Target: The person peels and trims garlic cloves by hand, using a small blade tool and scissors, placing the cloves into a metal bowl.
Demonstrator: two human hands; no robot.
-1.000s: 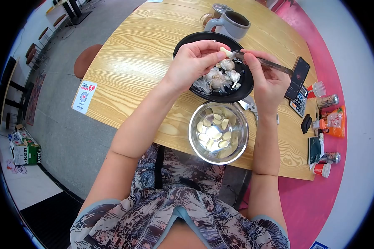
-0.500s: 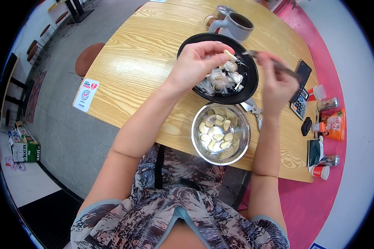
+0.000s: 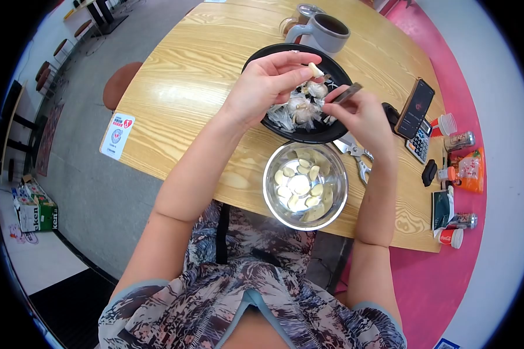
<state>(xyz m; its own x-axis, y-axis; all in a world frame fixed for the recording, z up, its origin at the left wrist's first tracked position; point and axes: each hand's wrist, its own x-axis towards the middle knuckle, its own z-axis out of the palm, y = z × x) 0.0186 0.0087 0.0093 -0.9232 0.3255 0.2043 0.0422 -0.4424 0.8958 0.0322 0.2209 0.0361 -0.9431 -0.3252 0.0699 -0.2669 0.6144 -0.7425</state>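
Note:
Above the black plate [image 3: 265, 64], my left hand [image 3: 271, 81] pinches a pale garlic clove [image 3: 315, 70] between thumb and fingers. My right hand [image 3: 364, 119] is closed around a knife [image 3: 348, 93], over the plate's right side and apart from the clove. Garlic bulbs [image 3: 301, 109] and papery skins lie on the plate. A steel bowl [image 3: 268, 200] with several peeled cloves [image 3: 314, 173] stands just in front of the plate, near the table's edge.
Scissors [image 3: 362, 166] lie right of the bowl. Behind the plate stand a grey mug [image 3: 326, 36] and a glass jar [image 3: 289, 24]. At the right are a phone [image 3: 414, 107], a calculator [image 3: 417, 145], cups, jars and an orange packet [image 3: 470, 170].
The knife has moved away from the clove and its angle has changed in my right hand, which is now lower over the plate's right side. My left hand still holds the clove.

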